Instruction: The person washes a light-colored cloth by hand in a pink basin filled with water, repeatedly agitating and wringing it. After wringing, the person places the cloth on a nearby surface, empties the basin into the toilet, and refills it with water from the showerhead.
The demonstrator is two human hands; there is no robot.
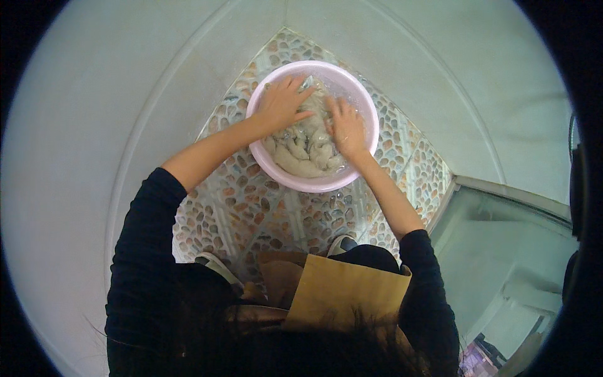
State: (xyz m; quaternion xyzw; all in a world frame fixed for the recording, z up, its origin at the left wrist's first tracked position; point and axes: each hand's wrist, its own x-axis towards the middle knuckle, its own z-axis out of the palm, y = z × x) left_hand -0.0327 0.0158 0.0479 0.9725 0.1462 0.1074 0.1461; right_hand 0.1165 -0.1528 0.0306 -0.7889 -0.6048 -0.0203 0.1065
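A round pink plastic basin (311, 184) stands on the floor in front of me, with water in it. Bunched, wet beige cloth (301, 160) fills much of the basin. My left hand (284, 104) lies flat over the upper left of the cloth, its fingers spread. On the right side, my right hand (346, 126) rests at the cloth's edge inside the basin, fingers apart and pointing up the picture. Neither hand is closed around the cloth. What lies beneath the palms is hidden.
Pebble-patterned tiles (264, 207) cover the floor, and pale walls (141, 56) meet in a corner just behind the basin. A glass panel (499, 254) with a metal frame stands at the lower right. A yellow-brown apron (348, 292) hangs over my lap, between my shoes (216, 266).
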